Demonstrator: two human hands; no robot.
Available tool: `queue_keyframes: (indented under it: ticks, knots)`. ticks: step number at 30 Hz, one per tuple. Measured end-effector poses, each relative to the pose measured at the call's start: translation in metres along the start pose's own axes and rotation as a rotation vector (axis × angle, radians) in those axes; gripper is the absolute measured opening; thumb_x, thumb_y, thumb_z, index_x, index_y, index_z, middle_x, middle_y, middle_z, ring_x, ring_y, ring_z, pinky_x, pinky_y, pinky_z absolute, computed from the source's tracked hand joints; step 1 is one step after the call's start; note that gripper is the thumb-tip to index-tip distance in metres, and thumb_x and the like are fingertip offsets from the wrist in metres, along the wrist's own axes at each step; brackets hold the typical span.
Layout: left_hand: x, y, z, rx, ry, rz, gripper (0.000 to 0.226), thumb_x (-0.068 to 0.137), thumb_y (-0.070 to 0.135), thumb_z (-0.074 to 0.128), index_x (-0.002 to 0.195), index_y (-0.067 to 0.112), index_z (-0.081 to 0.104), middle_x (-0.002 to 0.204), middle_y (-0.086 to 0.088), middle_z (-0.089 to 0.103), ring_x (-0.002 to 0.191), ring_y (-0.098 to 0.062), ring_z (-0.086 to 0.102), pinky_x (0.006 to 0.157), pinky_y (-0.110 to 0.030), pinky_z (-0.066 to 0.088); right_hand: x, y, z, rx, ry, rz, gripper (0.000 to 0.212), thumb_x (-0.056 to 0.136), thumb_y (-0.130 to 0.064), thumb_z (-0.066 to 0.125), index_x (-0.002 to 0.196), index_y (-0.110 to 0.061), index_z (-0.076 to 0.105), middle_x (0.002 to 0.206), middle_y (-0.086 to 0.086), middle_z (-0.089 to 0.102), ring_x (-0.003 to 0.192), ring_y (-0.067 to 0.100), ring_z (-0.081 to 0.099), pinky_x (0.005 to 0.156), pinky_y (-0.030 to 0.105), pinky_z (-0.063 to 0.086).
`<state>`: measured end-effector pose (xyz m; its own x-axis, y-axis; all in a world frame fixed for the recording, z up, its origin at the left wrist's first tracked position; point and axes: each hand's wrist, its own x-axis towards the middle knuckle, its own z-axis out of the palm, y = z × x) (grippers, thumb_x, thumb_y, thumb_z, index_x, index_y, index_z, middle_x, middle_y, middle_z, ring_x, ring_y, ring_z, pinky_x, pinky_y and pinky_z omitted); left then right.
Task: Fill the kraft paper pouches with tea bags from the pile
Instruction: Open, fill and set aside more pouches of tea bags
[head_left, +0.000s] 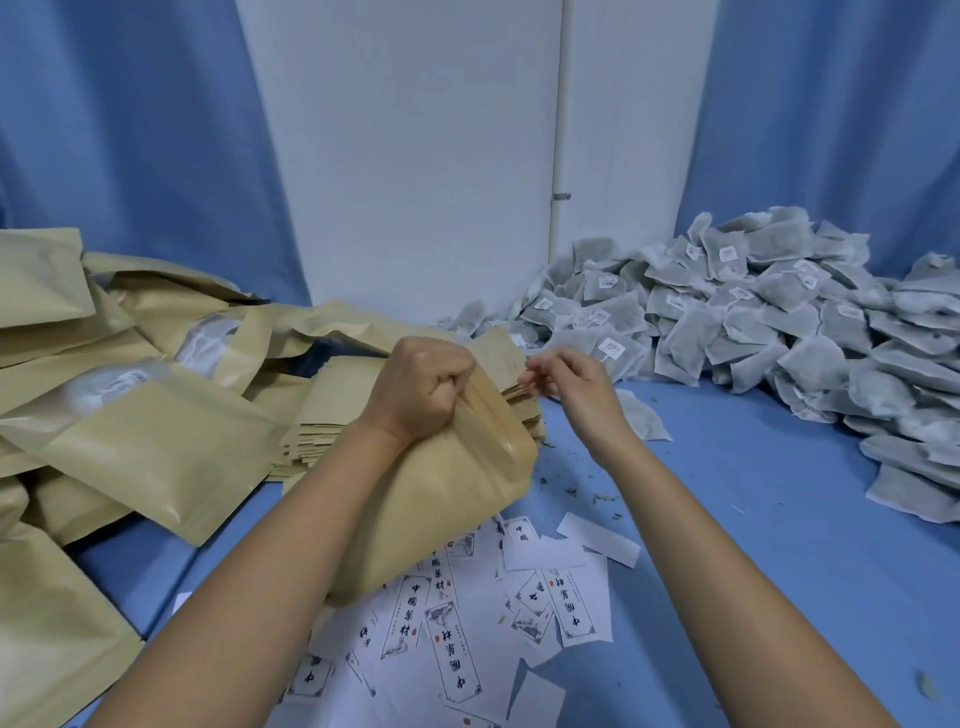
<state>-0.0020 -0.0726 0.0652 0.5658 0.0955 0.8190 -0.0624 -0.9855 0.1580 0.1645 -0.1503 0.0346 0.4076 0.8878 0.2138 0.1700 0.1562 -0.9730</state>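
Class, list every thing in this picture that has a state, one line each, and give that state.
left hand: fist gripping the held kraft pouch by its top.
held kraft pouch: bulging, top bunched.
right hand: fingertips at the pouch stack; grip unclear.
pouch stack: flat, piled.
filled pouches: heaped at left.
tea bag pile: loose heap at right.
printed labels: scattered on the blue table.
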Motion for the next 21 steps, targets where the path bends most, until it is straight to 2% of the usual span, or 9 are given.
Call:
queue_keyframes:
  ticks: [1,2,5,9,12,14,16,18,21]
  knots:
    - [0.004,0.001,0.000,-0.002,0.017,-0.008,0.014,0.056,0.007,0.028,0.043,0.007,0.032,0.048,0.002,0.022,0.049,-0.011,0.017,0.049,-0.021,0.015,0.000,0.006,-0.004,-0.065,-0.008,0.071,0.028,0.098,-0.028,0.047,0.105,-0.007,0.062,0.100,0.010,0.069,0.088,0.019,0.064,0.084,0.037,0.053]
    - [0.008,0.003,0.000,0.003,0.024,-0.010,0.014,0.056,0.007,0.028,0.043,0.006,0.032,0.047,0.000,0.023,0.050,-0.010,0.016,0.049,-0.022,0.014,-0.001,0.012,-0.002,-0.046,-0.143,0.198,0.039,0.098,-0.041,0.044,0.113,-0.010,0.062,0.109,0.009,0.067,0.097,0.022,0.063,0.089,0.040,0.052]
    - [0.017,0.012,0.014,0.079,-0.055,0.070,0.016,0.058,0.007,0.030,0.045,0.009,0.040,0.046,-0.002,0.031,0.051,-0.010,0.022,0.047,-0.023,0.020,-0.005,0.012,0.003,0.439,-0.474,0.461,0.054,0.094,-0.055,0.039,0.104,-0.014,0.073,0.100,0.008,0.071,0.095,0.021,0.067,0.086,0.035,0.054]
    - [0.011,0.026,0.051,0.194,-0.365,0.224,0.019,0.059,-0.001,0.042,0.049,0.004,0.058,0.048,-0.012,0.055,0.045,-0.026,0.052,0.044,-0.028,0.046,0.005,-0.003,0.011,0.605,-0.392,0.535,0.038,0.086,-0.044,0.060,0.072,-0.009,0.068,0.067,0.004,0.064,0.065,0.016,0.065,0.063,0.027,0.053]
    - [0.004,0.025,0.061,0.206,-0.504,0.304,0.027,0.051,-0.018,0.064,0.068,0.001,0.070,0.056,-0.013,0.060,0.048,-0.028,0.055,0.044,-0.031,0.047,0.009,-0.004,0.008,0.458,-0.357,0.579,0.036,0.094,-0.032,0.053,0.078,-0.001,0.063,0.066,0.009,0.065,0.062,0.019,0.066,0.054,0.026,0.054]
    - [-0.001,0.018,0.056,0.208,-0.512,0.316,0.025,0.061,-0.016,0.065,0.076,0.003,0.068,0.070,-0.012,0.062,0.060,-0.030,0.056,0.054,-0.037,0.050,0.010,0.000,0.009,0.510,-0.285,0.565,0.033,0.099,-0.025,0.047,0.078,-0.001,0.057,0.061,0.009,0.062,0.056,0.017,0.064,0.048,0.024,0.052]
    - [-0.014,0.010,0.052,0.203,-0.412,0.171,0.023,0.073,-0.007,0.062,0.093,0.004,0.065,0.098,-0.012,0.064,0.085,-0.031,0.057,0.075,-0.044,0.049,0.012,0.008,0.009,0.759,-0.175,0.507,0.026,0.101,-0.018,0.043,0.084,-0.001,0.054,0.059,0.010,0.063,0.055,0.017,0.064,0.049,0.025,0.053]
    - [-0.029,0.000,0.049,0.287,-0.183,-0.085,0.040,0.079,0.003,0.065,0.118,0.006,0.057,0.130,-0.009,0.054,0.115,-0.024,0.049,0.096,-0.041,0.039,0.016,0.023,0.009,0.996,-0.034,0.426,0.025,0.102,-0.016,0.039,0.106,0.005,0.054,0.086,0.019,0.068,0.082,0.024,0.068,0.074,0.035,0.055]
    - [-0.051,-0.009,0.047,0.280,0.196,-0.765,0.069,0.079,0.020,0.073,0.136,0.003,0.037,0.145,-0.015,0.032,0.130,-0.026,0.034,0.103,-0.040,0.035,0.018,0.056,0.014,1.195,0.224,0.385,0.027,0.102,-0.014,0.041,0.124,-0.001,0.049,0.121,0.018,0.061,0.114,0.030,0.058,0.095,0.043,0.047]
